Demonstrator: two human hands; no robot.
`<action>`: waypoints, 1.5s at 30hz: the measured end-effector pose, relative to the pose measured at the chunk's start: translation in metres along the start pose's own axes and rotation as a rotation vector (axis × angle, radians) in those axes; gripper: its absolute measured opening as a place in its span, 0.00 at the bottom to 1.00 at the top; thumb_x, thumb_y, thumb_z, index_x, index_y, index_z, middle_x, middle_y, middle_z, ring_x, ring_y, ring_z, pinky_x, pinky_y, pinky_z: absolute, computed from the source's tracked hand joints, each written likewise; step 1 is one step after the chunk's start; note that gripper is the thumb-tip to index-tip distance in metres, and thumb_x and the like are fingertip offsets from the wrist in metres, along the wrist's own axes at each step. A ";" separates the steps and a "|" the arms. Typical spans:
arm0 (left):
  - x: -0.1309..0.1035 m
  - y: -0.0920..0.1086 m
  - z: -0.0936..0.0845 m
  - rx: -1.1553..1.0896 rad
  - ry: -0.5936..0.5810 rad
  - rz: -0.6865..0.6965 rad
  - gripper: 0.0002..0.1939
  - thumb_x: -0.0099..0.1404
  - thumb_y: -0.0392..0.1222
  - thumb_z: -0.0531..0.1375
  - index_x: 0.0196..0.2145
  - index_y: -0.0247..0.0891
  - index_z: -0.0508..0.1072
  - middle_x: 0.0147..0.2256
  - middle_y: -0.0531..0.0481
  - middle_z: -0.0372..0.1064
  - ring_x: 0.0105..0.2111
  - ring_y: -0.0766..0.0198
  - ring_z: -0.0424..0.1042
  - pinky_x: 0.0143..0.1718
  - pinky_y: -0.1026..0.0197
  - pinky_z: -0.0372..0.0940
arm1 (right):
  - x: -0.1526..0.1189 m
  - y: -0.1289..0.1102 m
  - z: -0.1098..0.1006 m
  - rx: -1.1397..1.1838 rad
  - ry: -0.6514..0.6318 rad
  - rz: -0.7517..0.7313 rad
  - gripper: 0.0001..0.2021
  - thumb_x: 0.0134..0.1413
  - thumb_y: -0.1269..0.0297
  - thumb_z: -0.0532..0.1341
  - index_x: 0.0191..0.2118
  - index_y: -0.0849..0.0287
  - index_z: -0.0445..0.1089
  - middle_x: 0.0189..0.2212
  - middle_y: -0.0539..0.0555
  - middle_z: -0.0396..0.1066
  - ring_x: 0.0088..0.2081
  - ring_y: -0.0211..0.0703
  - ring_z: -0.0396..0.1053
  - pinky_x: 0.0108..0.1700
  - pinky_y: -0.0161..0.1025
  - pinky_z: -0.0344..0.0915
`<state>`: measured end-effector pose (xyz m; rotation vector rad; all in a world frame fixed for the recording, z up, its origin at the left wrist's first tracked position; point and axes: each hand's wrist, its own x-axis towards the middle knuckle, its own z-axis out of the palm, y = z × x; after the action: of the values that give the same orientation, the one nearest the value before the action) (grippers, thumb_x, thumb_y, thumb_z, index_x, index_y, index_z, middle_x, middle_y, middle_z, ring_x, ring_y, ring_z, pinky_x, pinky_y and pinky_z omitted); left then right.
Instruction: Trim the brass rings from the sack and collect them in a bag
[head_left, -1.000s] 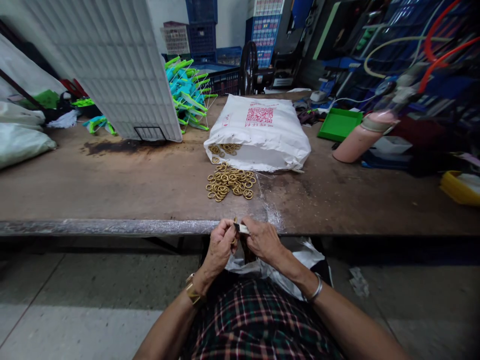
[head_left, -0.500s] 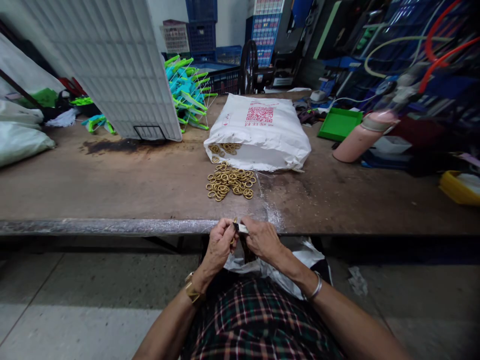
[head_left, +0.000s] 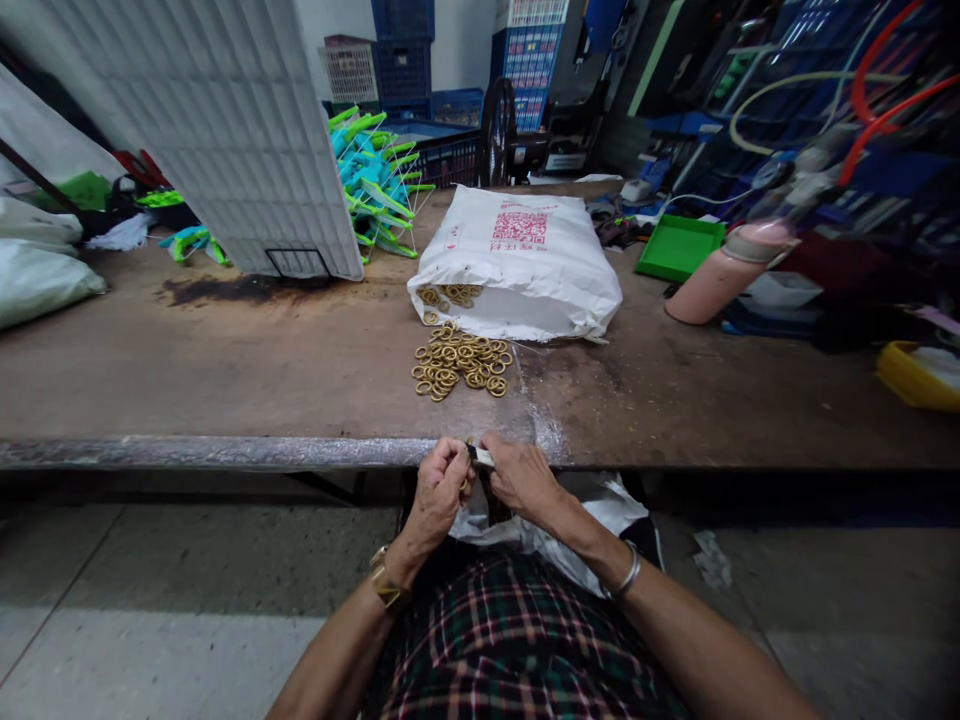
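Note:
At the table's front edge, my left hand (head_left: 441,485) is closed around a brass ring (head_left: 469,441), mostly hidden by the fingers. My right hand (head_left: 523,478) grips a flat white tool with a dark end (head_left: 484,457). That dark end meets the ring at my left fingertips; its exact kind I cannot make out. Just beyond my hands lies a loose heap of brass rings (head_left: 461,362). Behind the heap a white sack (head_left: 517,270) rests on its side, its mouth toward me, with more rings showing inside.
A ribbed white panel (head_left: 247,150) stands upright on the worktable (head_left: 225,370). Bright green and blue plastic pieces (head_left: 375,190) are piled behind it. To the right are a green tray (head_left: 679,248), a pink bottle (head_left: 724,275) and a yellow container (head_left: 919,375). White sheeting (head_left: 611,510) lies over my lap.
Both hands stay almost in the same place, with the tool still against the ring. The ring shows a little less above my left fingers. The heap and sack are unmoved.

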<state>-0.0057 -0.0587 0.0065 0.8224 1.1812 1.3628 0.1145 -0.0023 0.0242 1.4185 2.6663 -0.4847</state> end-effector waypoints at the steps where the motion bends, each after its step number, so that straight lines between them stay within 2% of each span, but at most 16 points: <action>1: -0.002 0.000 0.000 -0.006 -0.003 -0.002 0.17 0.59 0.54 0.56 0.26 0.38 0.59 0.18 0.60 0.56 0.13 0.76 0.53 0.14 0.71 0.50 | 0.002 0.001 0.000 -0.007 0.002 -0.004 0.14 0.50 0.71 0.49 0.44 0.59 0.63 0.32 0.57 0.73 0.33 0.44 0.69 0.32 0.36 0.52; 5: -0.011 0.005 0.004 -0.078 -0.092 -0.030 0.15 0.60 0.51 0.57 0.27 0.37 0.61 0.18 0.60 0.57 0.13 0.76 0.54 0.14 0.71 0.50 | 0.014 0.015 -0.003 -0.061 0.040 0.130 0.14 0.52 0.72 0.48 0.44 0.61 0.64 0.31 0.59 0.73 0.32 0.45 0.70 0.30 0.36 0.53; 8: -0.014 0.010 0.008 -0.267 -0.182 -0.105 0.14 0.59 0.49 0.58 0.27 0.37 0.61 0.19 0.59 0.58 0.13 0.76 0.54 0.14 0.71 0.50 | 0.027 0.033 -0.009 -0.080 0.148 0.245 0.13 0.52 0.72 0.49 0.43 0.61 0.63 0.30 0.59 0.73 0.31 0.46 0.70 0.30 0.36 0.53; 11: -0.010 0.012 0.009 -0.454 -0.143 -0.233 0.14 0.57 0.49 0.60 0.27 0.37 0.60 0.22 0.56 0.61 0.16 0.75 0.58 0.13 0.72 0.49 | 0.042 0.048 -0.012 -0.012 0.290 0.249 0.12 0.54 0.70 0.50 0.44 0.60 0.63 0.31 0.57 0.73 0.32 0.46 0.70 0.31 0.36 0.53; 14: -0.004 0.009 0.005 -0.497 -0.075 -0.281 0.14 0.57 0.48 0.60 0.28 0.35 0.63 0.26 0.52 0.65 0.19 0.74 0.62 0.13 0.73 0.49 | 0.060 0.053 -0.010 0.090 0.361 0.228 0.13 0.57 0.66 0.50 0.47 0.59 0.61 0.33 0.57 0.73 0.34 0.45 0.70 0.32 0.35 0.54; 19: -0.002 0.006 0.000 -0.523 -0.052 -0.276 0.12 0.56 0.45 0.61 0.29 0.35 0.64 0.27 0.49 0.67 0.20 0.72 0.64 0.14 0.72 0.50 | 0.082 0.048 -0.012 0.122 0.316 0.248 0.16 0.59 0.57 0.48 0.48 0.58 0.61 0.37 0.57 0.73 0.36 0.44 0.70 0.33 0.35 0.55; 24: 0.000 0.008 -0.001 -0.611 -0.046 -0.346 0.14 0.52 0.39 0.64 0.35 0.35 0.66 0.26 0.52 0.67 0.22 0.71 0.65 0.15 0.72 0.53 | 0.089 0.044 -0.018 0.085 0.288 0.295 0.14 0.59 0.58 0.47 0.44 0.57 0.63 0.35 0.57 0.73 0.36 0.46 0.70 0.31 0.35 0.54; 27: 0.003 0.005 -0.001 -0.650 -0.061 -0.345 0.12 0.51 0.40 0.64 0.30 0.33 0.66 0.27 0.51 0.66 0.24 0.70 0.66 0.16 0.72 0.54 | 0.090 0.046 -0.017 0.099 0.295 0.300 0.13 0.57 0.61 0.49 0.43 0.57 0.64 0.34 0.57 0.73 0.35 0.45 0.70 0.31 0.35 0.53; 30: 0.007 0.002 0.000 -0.667 -0.020 -0.366 0.13 0.49 0.40 0.66 0.26 0.34 0.64 0.26 0.50 0.67 0.24 0.70 0.67 0.16 0.73 0.55 | 0.090 0.051 -0.013 0.149 0.341 0.285 0.12 0.55 0.64 0.49 0.42 0.59 0.64 0.33 0.56 0.72 0.33 0.43 0.68 0.30 0.35 0.52; 34: 0.015 0.005 -0.002 -0.653 0.020 -0.398 0.15 0.48 0.40 0.67 0.26 0.34 0.64 0.26 0.50 0.67 0.24 0.70 0.68 0.15 0.74 0.54 | 0.084 0.058 -0.009 0.331 0.414 0.195 0.10 0.54 0.63 0.48 0.35 0.60 0.64 0.27 0.53 0.68 0.28 0.39 0.63 0.29 0.34 0.52; 38: 0.021 0.011 -0.001 -0.607 -0.020 -0.355 0.15 0.48 0.40 0.67 0.27 0.35 0.63 0.26 0.52 0.65 0.24 0.71 0.66 0.15 0.75 0.52 | 0.067 0.059 -0.007 0.637 0.458 0.104 0.08 0.49 0.61 0.50 0.29 0.59 0.62 0.23 0.48 0.63 0.26 0.36 0.59 0.29 0.33 0.54; 40: 0.023 0.012 0.002 -0.557 -0.039 -0.320 0.16 0.48 0.41 0.66 0.28 0.35 0.61 0.25 0.55 0.63 0.21 0.74 0.64 0.15 0.75 0.50 | 0.056 0.056 -0.008 0.825 0.395 0.093 0.08 0.46 0.60 0.51 0.27 0.59 0.61 0.20 0.46 0.61 0.24 0.35 0.57 0.28 0.32 0.54; 42: 0.025 0.010 0.008 -0.449 -0.009 -0.262 0.16 0.49 0.43 0.66 0.29 0.37 0.61 0.22 0.58 0.61 0.18 0.75 0.59 0.14 0.74 0.48 | 0.045 0.051 -0.009 0.990 0.291 0.097 0.07 0.44 0.60 0.53 0.26 0.58 0.61 0.18 0.44 0.59 0.20 0.32 0.54 0.24 0.31 0.52; 45: 0.026 0.006 0.016 -0.160 0.074 -0.110 0.16 0.52 0.47 0.63 0.35 0.38 0.64 0.18 0.61 0.56 0.14 0.76 0.52 0.14 0.72 0.48 | 0.032 0.044 -0.009 1.204 0.139 0.146 0.06 0.42 0.61 0.55 0.26 0.58 0.61 0.15 0.41 0.56 0.16 0.29 0.48 0.19 0.29 0.46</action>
<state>0.0035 -0.0292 0.0130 0.5900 1.1409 1.3870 0.1327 0.0492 0.0154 1.8185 2.2872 -2.2646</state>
